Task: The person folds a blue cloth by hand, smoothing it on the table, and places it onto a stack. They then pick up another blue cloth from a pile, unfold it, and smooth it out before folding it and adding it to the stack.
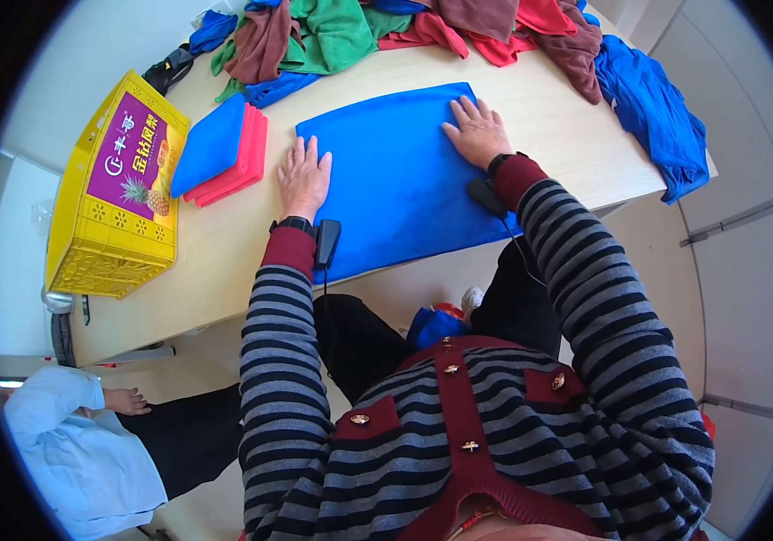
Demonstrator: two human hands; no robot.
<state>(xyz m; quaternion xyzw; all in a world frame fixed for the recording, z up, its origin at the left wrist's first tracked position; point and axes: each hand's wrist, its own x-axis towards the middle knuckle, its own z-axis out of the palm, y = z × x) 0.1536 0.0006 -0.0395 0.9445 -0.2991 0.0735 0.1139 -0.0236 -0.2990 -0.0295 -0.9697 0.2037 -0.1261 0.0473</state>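
Note:
A blue cloth (404,180) lies spread flat on the table in front of me, its near edge at the table's front edge. My left hand (304,178) rests on the cloth's left edge, fingers stretched out and pointing away from me. Near the far right corner, my right hand (478,133) lies flat on the cloth with its fingers apart. Neither hand grips anything. Each wrist wears a dark band with a small black device and a thin cable; the left device (327,244) sits over the cloth's left edge.
A stack of folded red and blue cloths (215,153) stands left of the spread cloth. Beyond it is a yellow plastic crate (112,236). Crumpled green, brown, red and blue cloths (337,41) heap along the far side. A blue cloth (653,108) hangs off the right edge. Another person (89,451) sits at lower left.

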